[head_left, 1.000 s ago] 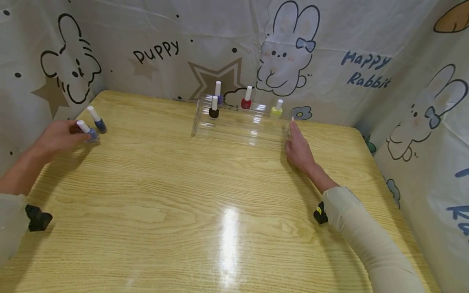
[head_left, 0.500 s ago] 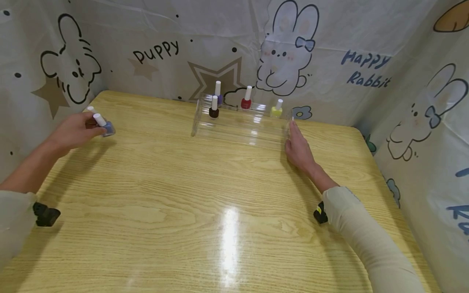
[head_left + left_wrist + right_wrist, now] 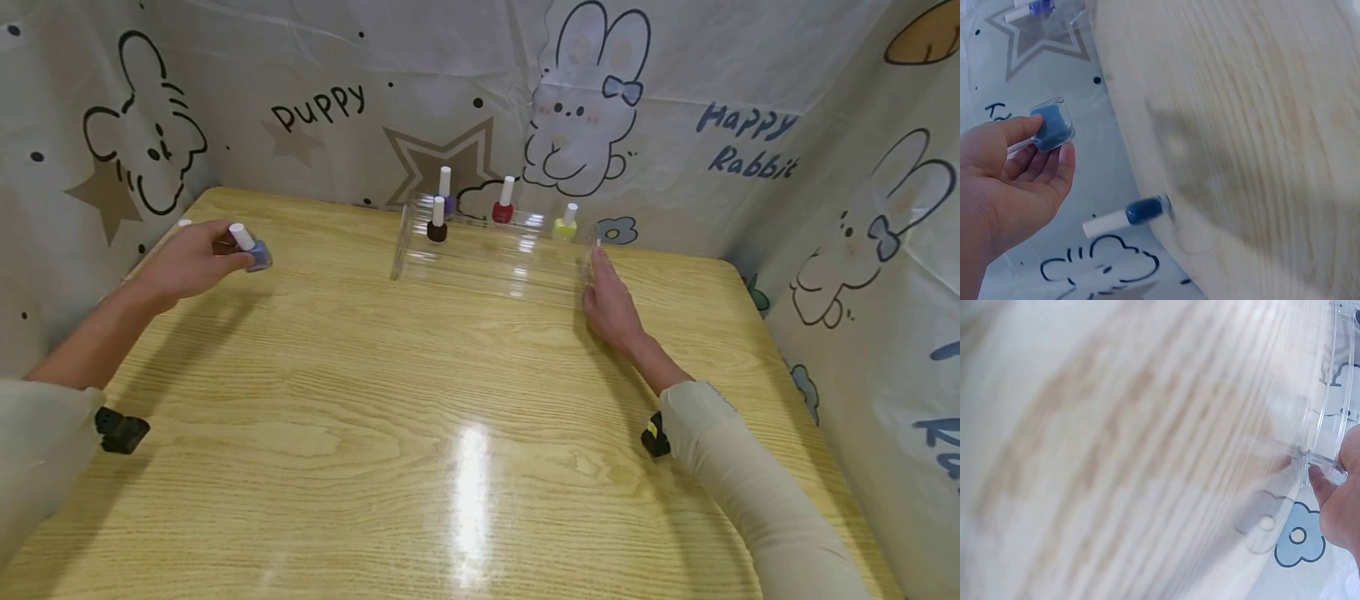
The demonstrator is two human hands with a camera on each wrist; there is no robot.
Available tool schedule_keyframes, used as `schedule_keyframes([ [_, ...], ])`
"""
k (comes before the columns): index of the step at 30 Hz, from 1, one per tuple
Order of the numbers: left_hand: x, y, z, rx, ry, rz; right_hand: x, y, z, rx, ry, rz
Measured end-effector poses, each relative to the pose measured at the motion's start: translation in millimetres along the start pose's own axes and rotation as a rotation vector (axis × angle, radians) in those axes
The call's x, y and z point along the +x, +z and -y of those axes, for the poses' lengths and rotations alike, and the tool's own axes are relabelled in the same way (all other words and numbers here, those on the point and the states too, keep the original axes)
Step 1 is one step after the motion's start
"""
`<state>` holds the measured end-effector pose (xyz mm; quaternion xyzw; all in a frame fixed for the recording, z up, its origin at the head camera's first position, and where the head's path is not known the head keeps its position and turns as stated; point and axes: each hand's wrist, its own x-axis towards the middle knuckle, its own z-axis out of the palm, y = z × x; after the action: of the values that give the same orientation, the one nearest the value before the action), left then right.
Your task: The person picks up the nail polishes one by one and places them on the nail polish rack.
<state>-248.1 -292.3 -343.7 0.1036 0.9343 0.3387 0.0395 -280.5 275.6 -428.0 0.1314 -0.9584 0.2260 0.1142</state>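
My left hand (image 3: 183, 262) pinches a light blue nail polish bottle (image 3: 1054, 127) between thumb and fingers, its white cap tilted toward the palm, raised over the table's left side. Behind that hand stands a dark blue nail polish bottle (image 3: 1145, 210); the head view shows only its white cap top. At the back, a clear stepped rack (image 3: 480, 265) carries purple (image 3: 448, 203), black (image 3: 437, 232), red (image 3: 503, 212) and yellow (image 3: 565, 227) nail polish bottles. Against the rack's right end rests my right hand (image 3: 615, 304), fingers fairly straight along the end panel.
The wood-grain table (image 3: 360, 433) meets a printed cloth curtain (image 3: 300, 50) at the back and along both sides. Small black wrist devices hang under each sleeve, close over the tabletop.
The left hand has lifted the light blue nail polish bottle from beside the dark blue one and carried it rightward. The right hand stays at the rack's end.
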Motion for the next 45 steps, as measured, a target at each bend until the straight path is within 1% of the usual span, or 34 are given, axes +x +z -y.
schedule_keyframes([
  [4, 6.5, 4.0, -9.0, -0.035, 0.015, 0.013, -0.5, 0, -1, 0.001, 0.005, 0.001],
  [10, 15.0, 10.9, -21.8, -0.074, 0.019, 0.022, -0.7, 0, -1, 0.005, -0.001, -0.004],
  [14, 18.7, 16.6, -27.7, -0.093, 0.023, 0.024, -0.9, 0, 0, 0.008, 0.004, -0.007],
  [18, 21.2, 23.6, -35.0, -0.103, 0.043, 0.026, -0.9, 0, 0, 0.012, 0.004, -0.008],
  [24, 24.1, 32.7, -52.2, -0.121, 0.059, 0.047, -0.3, 1, -1, 0.015, 0.004, -0.004],
  [28, 29.7, 38.5, -62.6, -0.128, 0.073, 0.058, -0.3, 0, 0, 0.013, 0.002, -0.002],
  [32, 37.9, 45.5, -71.4, -0.147, 0.102, 0.074, -1.1, 0, 1, 0.012, 0.003, -0.005],
  [37, 46.7, 55.2, -88.0, -0.153, 0.146, 0.094, -1.0, 1, 0, 0.011, 0.001, -0.012],
  [45, 65.9, 76.9, -114.3, -0.171, 0.209, 0.107, -1.7, 0, 2, 0.017, -0.004, -0.012],
])
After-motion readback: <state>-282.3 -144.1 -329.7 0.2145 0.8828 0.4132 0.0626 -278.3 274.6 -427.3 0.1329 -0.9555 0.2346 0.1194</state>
